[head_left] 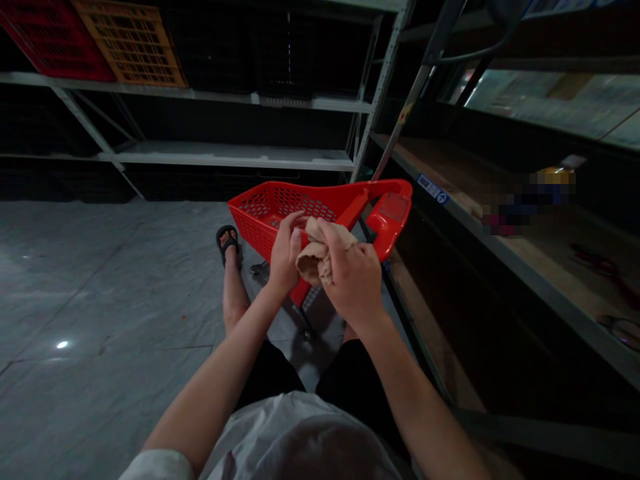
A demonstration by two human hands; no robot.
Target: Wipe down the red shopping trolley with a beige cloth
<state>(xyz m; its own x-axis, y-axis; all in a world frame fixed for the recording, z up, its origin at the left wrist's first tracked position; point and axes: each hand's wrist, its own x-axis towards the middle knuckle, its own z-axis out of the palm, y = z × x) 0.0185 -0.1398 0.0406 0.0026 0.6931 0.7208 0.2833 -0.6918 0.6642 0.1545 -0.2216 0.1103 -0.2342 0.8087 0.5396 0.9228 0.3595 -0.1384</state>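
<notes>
A crumpled tan cloth (313,261) is bunched between my two hands, above the red shopping cart. My right hand (356,280) is closed around its right side, fingers bent over the folds. On the other side, my left hand (286,257) pinches at the cloth's left edge, its thumb up and its fingertips partly behind the folds. Beneath and beyond my hands stands the red plastic shopping cart (253,223), with perforated basket walls and a handle part at the right. Its wheels rest on the grey floor between my legs.
Metal shelving (235,157) runs along the back, holding a red crate (55,40) and a yellow crate (133,43). Close on my right is a long shelf (480,227) with a blue label (433,189) and a few small items. My sandalled foot (229,241) is left of the cart.
</notes>
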